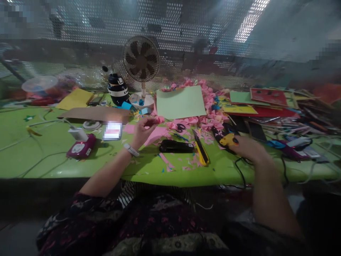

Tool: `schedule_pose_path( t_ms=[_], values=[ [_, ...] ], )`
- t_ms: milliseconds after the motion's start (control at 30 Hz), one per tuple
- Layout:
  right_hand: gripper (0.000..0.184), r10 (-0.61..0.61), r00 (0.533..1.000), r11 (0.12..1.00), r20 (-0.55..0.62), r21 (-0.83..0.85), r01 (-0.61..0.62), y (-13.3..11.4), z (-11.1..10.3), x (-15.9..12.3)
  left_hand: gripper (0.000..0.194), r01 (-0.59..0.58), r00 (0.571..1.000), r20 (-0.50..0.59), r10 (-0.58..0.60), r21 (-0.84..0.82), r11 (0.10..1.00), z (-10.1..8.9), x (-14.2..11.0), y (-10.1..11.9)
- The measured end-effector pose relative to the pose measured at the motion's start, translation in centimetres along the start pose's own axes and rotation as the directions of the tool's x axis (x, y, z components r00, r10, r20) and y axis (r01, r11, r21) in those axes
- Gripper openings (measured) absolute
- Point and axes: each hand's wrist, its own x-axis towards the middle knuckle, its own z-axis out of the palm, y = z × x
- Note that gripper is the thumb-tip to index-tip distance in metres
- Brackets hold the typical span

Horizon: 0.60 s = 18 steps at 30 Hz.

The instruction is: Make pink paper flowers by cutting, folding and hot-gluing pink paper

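Note:
My left hand, with a white band at its wrist, has its fingers pinched on a small folded pink paper piece. At the right, my slightly blurred right hand is closed around a yellow glue gun, whose nozzle end points left over a dark object. Between my hands lie a black stapler and a yellow utility knife. Just behind them are the black handles of scissors. Pink paper strips spread beside my left hand. A light green sheet rests against a heap of folded pink pieces.
A fan and a dark bottle stand at the back. On the left are a lit phone and a purple power socket with cables. Stacked coloured card lies at right. Black cord hangs over the table edge.

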Motion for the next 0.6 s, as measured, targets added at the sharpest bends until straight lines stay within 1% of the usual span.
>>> schedule_pose_path(
  t_ms=[33,67,100,133,200,267,333,400,533,600],
  values=[
    [0.033,0.004,0.998,1.000,0.055,0.003,-0.004,0.4,1.0,-0.1,0.019,-0.029,1.000,-0.010,0.029,0.019,0.999,0.1,0.0,0.1],
    [0.031,-0.004,0.998,1.000,0.065,0.013,0.003,0.8,1.8,-0.2,0.018,-0.054,0.998,-0.017,0.054,0.030,0.998,0.1,0.0,0.3],
    [0.032,-0.010,0.999,1.000,0.050,0.020,0.009,1.0,2.4,-0.2,0.018,-0.071,0.997,-0.020,0.072,0.031,0.997,0.1,0.0,0.4],
    [0.037,0.017,1.000,0.999,0.011,0.032,-0.018,1.1,2.9,-0.2,0.017,-0.082,0.996,-0.020,0.083,0.025,0.996,0.2,0.0,0.4],
    [0.046,0.044,0.998,0.998,-0.047,0.053,-0.041,1.3,3.3,0.0,0.016,-0.094,0.995,-0.012,0.094,0.010,0.995,0.2,0.0,0.5],
    [0.049,0.036,0.998,0.998,-0.054,0.061,-0.033,1.2,3.4,0.3,0.012,-0.106,0.994,-0.002,0.106,0.008,0.994,0.2,0.0,0.4],
    [0.047,0.020,0.999,0.999,-0.035,0.052,-0.018,1.1,3.2,0.5,0.007,-0.122,0.992,0.029,0.122,0.002,0.993,0.1,-0.1,0.4],
    [0.045,0.018,0.999,0.999,-0.041,0.042,-0.016,0.9,2.9,0.6,0.005,-0.155,0.986,0.063,0.156,-0.011,0.988,0.1,-0.1,0.5],
    [0.043,0.023,0.997,0.999,-0.067,0.038,-0.021,0.5,2.6,0.8,0.011,-0.274,0.960,0.059,0.272,0.037,0.961,0.0,-0.1,1.2],
    [0.042,0.037,0.998,0.998,-0.058,0.045,-0.034,0.4,2.5,0.8,0.014,-0.303,0.952,0.073,0.298,0.070,0.950,-0.1,-0.1,1.6]
  ],
)
